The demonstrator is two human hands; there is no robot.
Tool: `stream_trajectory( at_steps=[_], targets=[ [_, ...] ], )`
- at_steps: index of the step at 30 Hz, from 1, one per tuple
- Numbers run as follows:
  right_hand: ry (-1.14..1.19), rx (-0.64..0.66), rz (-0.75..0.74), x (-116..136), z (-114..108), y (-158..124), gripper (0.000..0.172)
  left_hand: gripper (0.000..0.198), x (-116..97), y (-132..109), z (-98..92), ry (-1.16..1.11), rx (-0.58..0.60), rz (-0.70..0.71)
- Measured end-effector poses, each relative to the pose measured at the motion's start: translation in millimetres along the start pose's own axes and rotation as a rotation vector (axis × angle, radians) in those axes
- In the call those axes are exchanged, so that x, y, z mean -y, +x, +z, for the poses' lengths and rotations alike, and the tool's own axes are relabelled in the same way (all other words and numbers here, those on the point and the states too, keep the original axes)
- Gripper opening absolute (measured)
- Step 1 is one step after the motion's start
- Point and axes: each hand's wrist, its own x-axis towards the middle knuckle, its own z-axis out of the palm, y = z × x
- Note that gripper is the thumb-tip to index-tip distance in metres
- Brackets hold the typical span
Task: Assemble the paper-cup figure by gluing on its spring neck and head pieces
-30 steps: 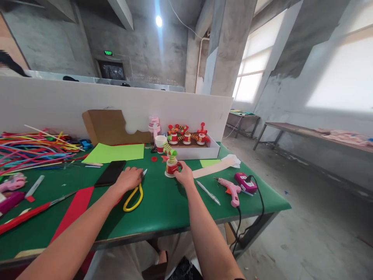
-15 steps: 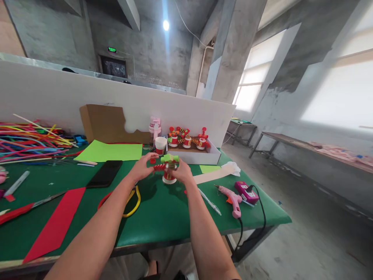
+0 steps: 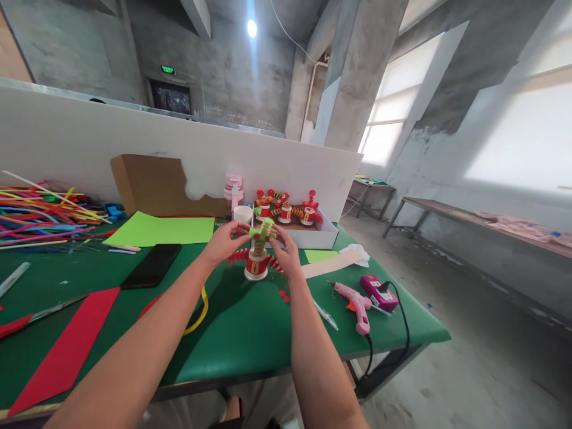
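Observation:
A paper-cup figure [image 3: 255,269] stands upright on the table in front of me. It has a red cup body with a white rim at the bottom, and pleated red paper arms stick out on both sides. On top, a folded pale-green paper neck carries a green paper head [image 3: 264,230]. My left hand [image 3: 227,243] pinches the head's left side between thumb and fingers. From the right, my right hand [image 3: 286,251] closes its fingers on the head's other side. Small red paper dots [image 3: 284,296] lie beside the right forearm.
Similar figures stand in a white box [image 3: 313,238] at the back. A pink glue gun [image 3: 353,302] and a purple power socket [image 3: 378,292] lie at right. Red paper [image 3: 67,351], a black phone [image 3: 152,266], green paper [image 3: 161,231] and yellow-handled scissors [image 3: 201,316] are at left.
Both hands have moved up from the figure's sides to its head. The green head now sits higher on its stretched neck. Both pleated arms and the red dots have come into view.

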Motion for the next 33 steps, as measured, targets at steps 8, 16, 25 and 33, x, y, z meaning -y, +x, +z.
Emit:
stream_trajectory(
  at_steps=[8, 16, 25, 33],
  targets=[
    [-0.077, -0.072, 0.11, -10.6, 5.9, -0.2, 0.032, 0.054, 14.5, -1.7, 15.8, -0.101, -0.108, -0.051],
    [-0.123, -0.053, 0.149, -8.5, 8.7, -0.6, 0.039, 0.055, 22.1, -11.7, 8.3, -0.161, -0.159, -0.036],
    [-0.133, -0.087, 0.134, -9.3, 9.7, 0.4, 0.042, 0.05, 21.9, -8.1, 14.3, -0.111, -0.175, -0.006],
    [-0.065, -0.143, 0.082, -17.9, 7.6, 1.6, 0.044, 0.048, 22.7, -8.3, 13.1, -0.116, -0.214, 0.001]
  ],
)
